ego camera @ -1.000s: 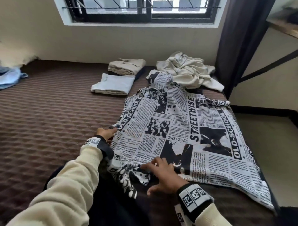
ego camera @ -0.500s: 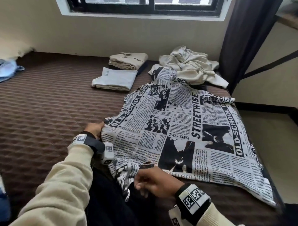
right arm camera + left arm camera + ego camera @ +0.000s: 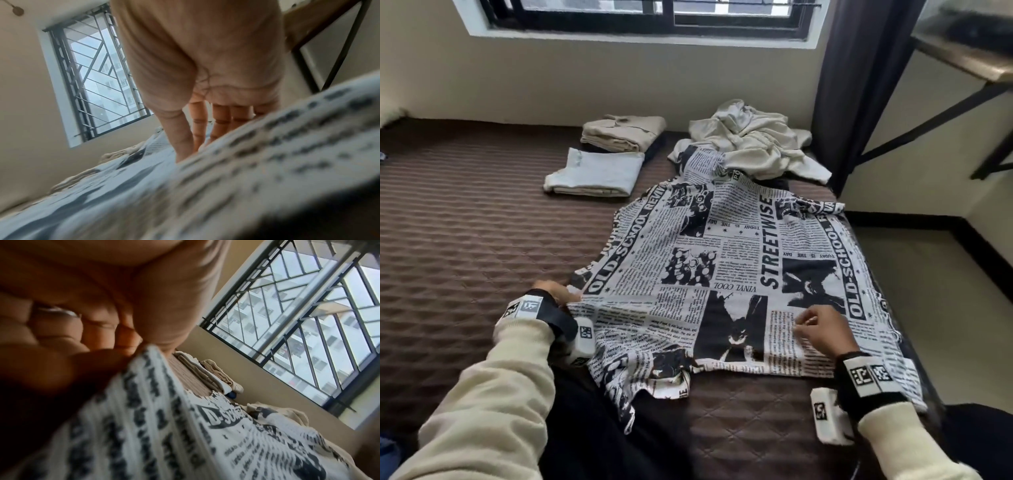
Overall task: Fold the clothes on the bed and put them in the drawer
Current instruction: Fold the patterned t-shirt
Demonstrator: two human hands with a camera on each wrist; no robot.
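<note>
Newsprint-patterned shirt lying spread on the brown bed

Left hand is pinching the shirt's left edge — right hand is resting straight fingers on the cloth near the hem, the two hands well apart.

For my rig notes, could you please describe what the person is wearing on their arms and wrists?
Both arms wear cream long sleeves. Each wrist carries a black band: the left wrist band and the right wrist band both bear white square tags printed with black code patterns, and a small white camera block, likewise tagged, hangs beside each.
</note>
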